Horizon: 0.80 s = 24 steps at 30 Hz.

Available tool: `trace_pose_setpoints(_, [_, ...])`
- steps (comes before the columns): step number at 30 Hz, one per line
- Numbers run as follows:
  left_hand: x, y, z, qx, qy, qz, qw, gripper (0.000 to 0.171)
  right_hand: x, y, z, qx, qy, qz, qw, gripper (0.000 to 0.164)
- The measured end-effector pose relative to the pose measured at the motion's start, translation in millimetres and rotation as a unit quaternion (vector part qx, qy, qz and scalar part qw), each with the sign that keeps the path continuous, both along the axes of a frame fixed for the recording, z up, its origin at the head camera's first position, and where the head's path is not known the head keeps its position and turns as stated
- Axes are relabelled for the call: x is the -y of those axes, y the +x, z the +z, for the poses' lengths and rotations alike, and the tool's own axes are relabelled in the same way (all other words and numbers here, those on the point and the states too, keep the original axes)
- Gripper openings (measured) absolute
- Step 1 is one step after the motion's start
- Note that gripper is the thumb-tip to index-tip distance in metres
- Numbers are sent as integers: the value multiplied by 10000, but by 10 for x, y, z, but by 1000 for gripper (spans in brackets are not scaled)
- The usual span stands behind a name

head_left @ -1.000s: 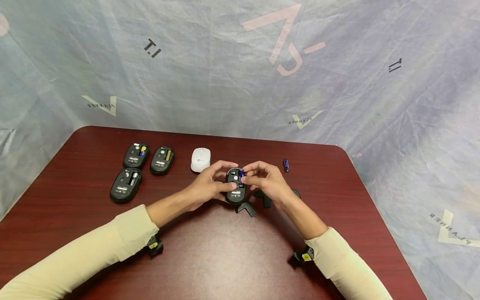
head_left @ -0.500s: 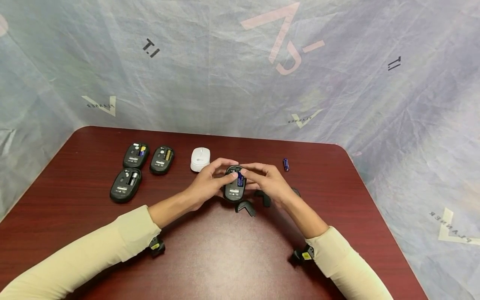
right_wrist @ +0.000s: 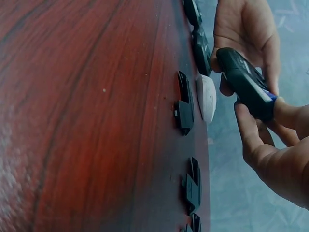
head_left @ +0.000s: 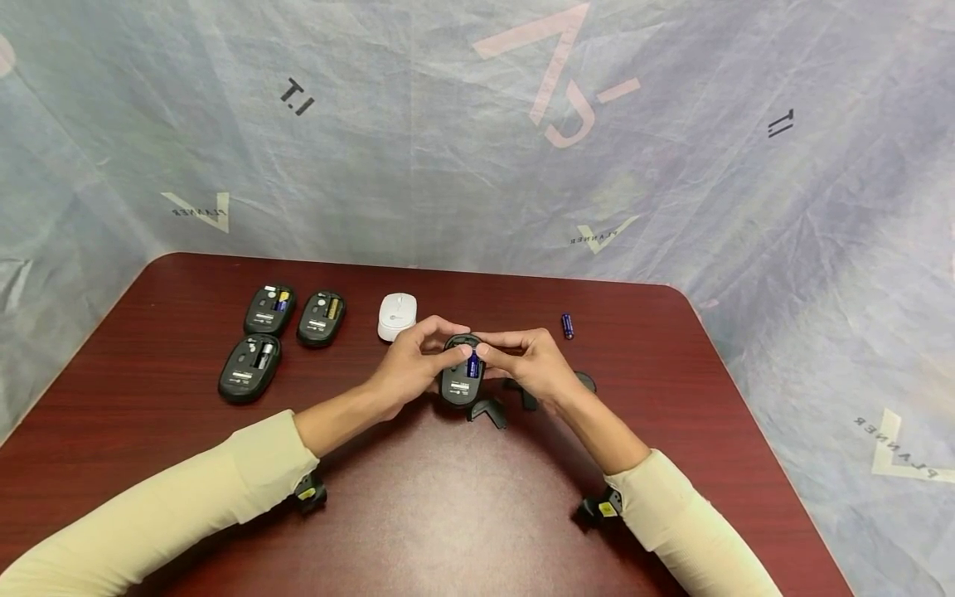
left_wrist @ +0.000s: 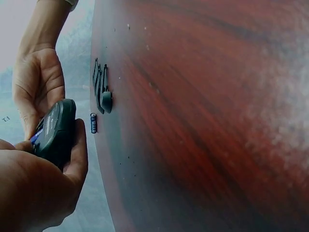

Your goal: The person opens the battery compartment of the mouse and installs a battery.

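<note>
A black computer mouse (head_left: 457,388) is held underside up above the table, its battery compartment uncovered. Inside the compartment lies a blue battery (head_left: 473,366), partly hidden by thumbs. My left hand (head_left: 405,366) grips the mouse's left side, thumb on top by the battery. From the other side my right hand (head_left: 535,366) holds the mouse, its thumb pressing the battery's upper end. In the right wrist view, fingers support the mouse (right_wrist: 245,87) from below while the thumb touches the blue battery (right_wrist: 271,95). The left wrist view shows the mouse (left_wrist: 59,133) edge-on between both hands.
Several black covers lie below and right of the hands, including one cover (head_left: 488,412). A loose blue battery (head_left: 568,326) lies back right. A white mouse (head_left: 397,317) stands behind the left hand. Three upturned black mice, one the nearest mouse (head_left: 249,369), lie left.
The right fingers have gone from pinching the battery's upper end to holding the mouse, thumb pressing down. The battery now sits lower in the compartment. The left thumb has moved up beside it.
</note>
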<state>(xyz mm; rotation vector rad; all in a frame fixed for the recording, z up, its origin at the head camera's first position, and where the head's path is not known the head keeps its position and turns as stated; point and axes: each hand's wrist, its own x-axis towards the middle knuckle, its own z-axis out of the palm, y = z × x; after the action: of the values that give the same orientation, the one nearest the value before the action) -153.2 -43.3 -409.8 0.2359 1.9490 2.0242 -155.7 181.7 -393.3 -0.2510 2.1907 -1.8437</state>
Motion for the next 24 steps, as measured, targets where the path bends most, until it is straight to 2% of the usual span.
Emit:
trace_pose_setpoints(2, [2,3,0,-122,-28,-9,9999,36,8,1,1,-241,105,97,9996,32])
trace_pose_setpoints(4, [4,1,-9,-426,-212,16,9989,33,14,7,7,-535,255,224,9980,30])
trace_pose_setpoints(8, [15,0,-26,-1008,-720,185,9921,29,20,19,13,-1003,522,417,9927,28])
trace_pose_setpoints(10, [19,-3,-31,-1128,-844,248,9897,28,24,19,7,-1134,636,465,9904,27])
trace_pose_setpoints(15, [22,-8,-26,-1069,-789,215,9909,29,28,12,-14,-1526,1170,407,9805,27])
trace_pose_setpoints(21, [18,2,-8,-608,-395,33,9974,32,22,1,-50,-2241,1919,198,9553,23])
trace_pose_setpoints(24, [20,2,-12,-454,-333,-6,9984,32,37,5,-55,-2364,2069,159,9492,22])
